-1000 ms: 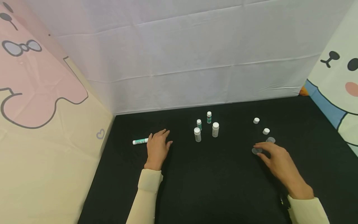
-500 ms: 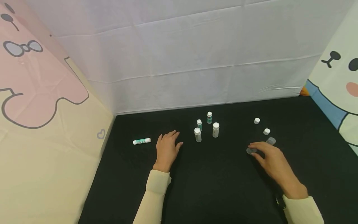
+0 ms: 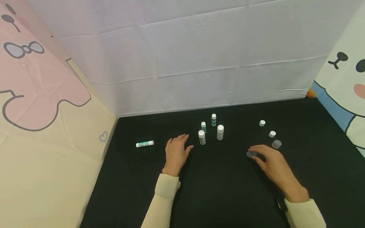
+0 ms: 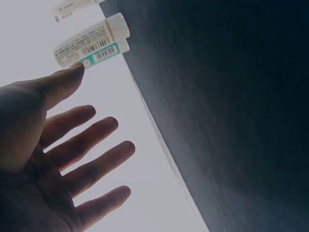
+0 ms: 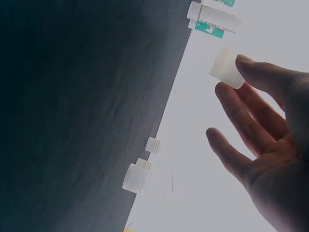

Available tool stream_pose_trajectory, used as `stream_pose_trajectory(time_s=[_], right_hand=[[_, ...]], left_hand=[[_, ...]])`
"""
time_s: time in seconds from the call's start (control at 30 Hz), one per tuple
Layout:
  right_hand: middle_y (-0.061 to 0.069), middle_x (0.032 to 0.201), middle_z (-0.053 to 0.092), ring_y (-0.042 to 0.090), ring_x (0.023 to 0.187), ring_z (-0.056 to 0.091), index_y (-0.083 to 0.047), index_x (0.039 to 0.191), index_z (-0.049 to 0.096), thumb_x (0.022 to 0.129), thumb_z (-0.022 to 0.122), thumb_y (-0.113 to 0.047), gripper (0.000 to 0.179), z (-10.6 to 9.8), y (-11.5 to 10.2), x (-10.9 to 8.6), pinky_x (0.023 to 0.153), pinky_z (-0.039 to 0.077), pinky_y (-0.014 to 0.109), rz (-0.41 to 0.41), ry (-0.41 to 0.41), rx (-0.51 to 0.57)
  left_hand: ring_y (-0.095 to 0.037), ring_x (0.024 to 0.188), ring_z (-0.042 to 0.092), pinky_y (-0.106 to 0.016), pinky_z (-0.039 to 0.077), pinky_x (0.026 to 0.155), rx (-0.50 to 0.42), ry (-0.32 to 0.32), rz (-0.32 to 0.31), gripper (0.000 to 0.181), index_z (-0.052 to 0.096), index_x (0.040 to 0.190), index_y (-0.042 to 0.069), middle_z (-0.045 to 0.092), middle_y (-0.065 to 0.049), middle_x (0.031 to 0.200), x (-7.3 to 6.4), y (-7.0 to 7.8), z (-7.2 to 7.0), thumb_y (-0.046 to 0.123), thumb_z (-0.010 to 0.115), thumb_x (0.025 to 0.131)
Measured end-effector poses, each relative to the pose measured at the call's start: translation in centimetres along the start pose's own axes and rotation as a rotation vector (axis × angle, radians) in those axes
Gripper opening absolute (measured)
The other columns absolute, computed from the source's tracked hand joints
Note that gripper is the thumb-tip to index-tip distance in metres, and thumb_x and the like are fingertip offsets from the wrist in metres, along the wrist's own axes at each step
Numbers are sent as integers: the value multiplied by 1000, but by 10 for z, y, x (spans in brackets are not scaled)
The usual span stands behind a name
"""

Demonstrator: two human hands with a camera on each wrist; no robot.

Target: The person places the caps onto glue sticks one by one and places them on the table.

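My right hand (image 3: 271,163) pinches a translucent plastic cap (image 3: 251,154) between thumb and fingertips, close over the black table. In the right wrist view that cap (image 5: 227,69) is tilted, with the thumb on one side and the forefinger on the other. My left hand (image 3: 176,155), palm down with fingers spread, holds nothing. Just right of its fingertips stands a white-capped bottle (image 3: 201,138); a similar one (image 3: 220,133) stands further right. Behind them are two smaller bottles (image 3: 203,126) with green labels. The left wrist view shows the thumb overlapping a labelled bottle (image 4: 89,46).
A green and white tube (image 3: 144,144) lies on its side at the left. To the right sit two small white caps (image 3: 272,134) and a second translucent cap (image 3: 276,144). White cloth (image 3: 182,63) hangs behind the black table (image 3: 216,190), with printed cloths at both sides.
My left hand has moved right, away from the lying tube and towards the bottles. The right hand has carried the translucent cap a little to the left.
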State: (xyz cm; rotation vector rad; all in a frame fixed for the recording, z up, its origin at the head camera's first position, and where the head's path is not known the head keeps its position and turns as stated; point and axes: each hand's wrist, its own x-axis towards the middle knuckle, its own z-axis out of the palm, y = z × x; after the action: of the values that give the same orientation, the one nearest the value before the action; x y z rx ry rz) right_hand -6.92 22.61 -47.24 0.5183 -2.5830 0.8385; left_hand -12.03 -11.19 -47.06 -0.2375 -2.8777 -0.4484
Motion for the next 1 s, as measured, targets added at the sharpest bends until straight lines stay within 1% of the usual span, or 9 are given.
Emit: stream_pose_trajectory(time_s=[0.1,0.27,0.4,0.6,0.73,0.9,1.0], right_hand=[[10,109,78,31,98,75,-5,107,78,71,88,16,42,1,-1,1,85,53,37,-6,5,4],[9,109,78,31,98,75,-5,107,78,71,88,16,42,3,-4,2,85,54,41,-12,2,10],[10,109,78,31,98,75,-4,107,78,71,88,16,42,4,-6,2,85,55,45,-24,-2,19],[11,110,77,34,100,74,-3,108,78,73,86,17,41,5,-11,5,86,58,52,-11,-21,40],[10,110,77,32,100,75,-4,107,78,73,86,17,41,8,-15,6,86,57,51,-17,-21,46],[9,109,78,30,98,75,-4,105,78,71,88,17,41,11,-19,8,86,56,44,-54,-3,46],[9,109,78,30,98,75,-4,105,78,71,88,16,41,13,-20,9,85,55,43,-69,-2,51]], left_hand=[[-30,125,69,-57,47,114,-10,6,1,50,72,136,9,72,-10,137,1,3,2,29,85,91],[-29,125,69,-54,49,112,-27,4,-3,51,72,136,9,72,-9,136,2,8,6,32,84,92],[-30,122,70,-52,50,110,-61,9,-11,52,71,137,9,72,-10,135,3,12,9,33,84,92],[-30,118,71,-51,51,109,-72,7,-29,53,71,137,9,73,-9,133,5,17,15,34,84,92],[-30,117,72,-50,52,107,-89,9,-43,53,71,137,9,74,-9,132,5,20,17,34,84,92],[-29,116,72,-50,52,108,-103,14,-63,52,71,136,9,74,-9,130,6,25,21,33,85,92],[-29,116,72,-50,52,108,-109,16,-82,53,71,136,9,74,-9,130,7,27,24,34,85,92]])
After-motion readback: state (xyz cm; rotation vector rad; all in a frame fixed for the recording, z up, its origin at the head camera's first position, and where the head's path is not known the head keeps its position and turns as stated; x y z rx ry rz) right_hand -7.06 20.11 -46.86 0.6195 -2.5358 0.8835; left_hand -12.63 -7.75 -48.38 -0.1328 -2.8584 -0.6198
